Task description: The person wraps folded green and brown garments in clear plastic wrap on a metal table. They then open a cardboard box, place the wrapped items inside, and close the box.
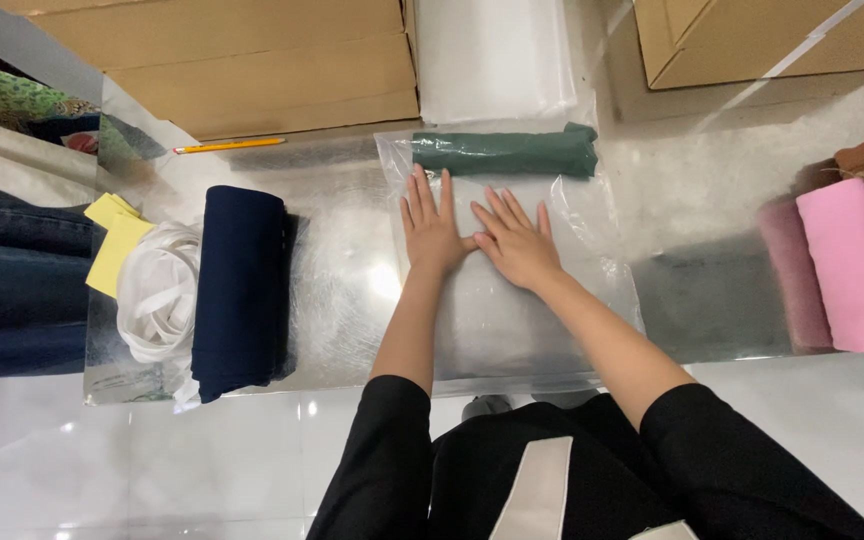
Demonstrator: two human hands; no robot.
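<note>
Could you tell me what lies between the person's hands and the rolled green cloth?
Only a strip of the clear plastic bag, in the head view. The left hand and right hand press flat on it, short of the green cloth inside.

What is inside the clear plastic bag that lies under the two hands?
Inside the clear plastic bag, at its far end, lies a rolled dark green cloth. The left hand and right hand press flat on the bag nearer the person; the part they cover is hidden.

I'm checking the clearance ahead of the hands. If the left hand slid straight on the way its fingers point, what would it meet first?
Probably the rolled green cloth inside the clear plastic bag. The left hand lies flat on the bag, fingers pointing at the roll, with only a short stretch of bag between.
</note>
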